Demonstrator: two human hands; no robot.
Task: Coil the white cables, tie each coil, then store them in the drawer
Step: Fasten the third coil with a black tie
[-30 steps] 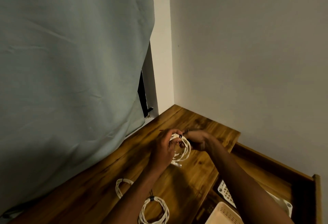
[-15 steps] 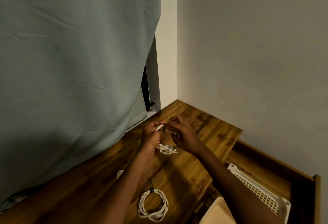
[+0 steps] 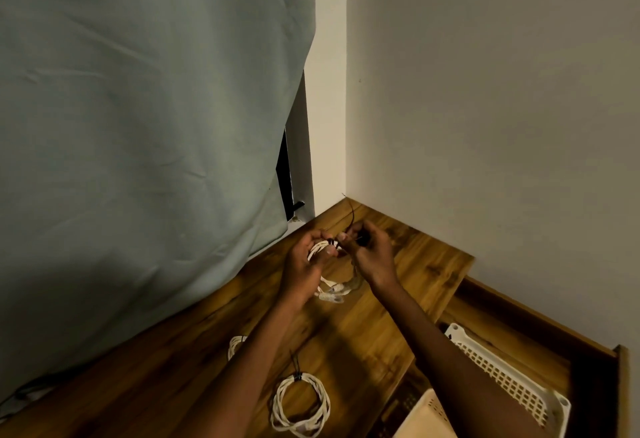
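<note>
A white cable coil (image 3: 329,278) is held up over the far corner of the wooden surface (image 3: 391,313), between both hands. Its top bundle is gripped by the left hand (image 3: 304,264), fingers and thumb curled round the strands; the rest of the loop hangs below the hands, connector ends lowest, just above the wood. A thin black tie (image 3: 350,219) is wrapped on the bundle at the left thumb. Its free tail is pinched by the right hand (image 3: 370,254), thumb and forefinger closed on it, and sticks up past the fingers toward the wall corner.

A second coil (image 3: 300,404), already bound with a black tie at its top, lies flat on the surface near the front edge, well apart from the hands and between the forearms. A third coil (image 3: 236,345) is seen partly, hidden behind the left forearm.

The open drawer (image 3: 595,365) sits lower right, with a white perforated basket (image 3: 512,378) inside. A grey-green curtain (image 3: 138,125) hangs on the left.
</note>
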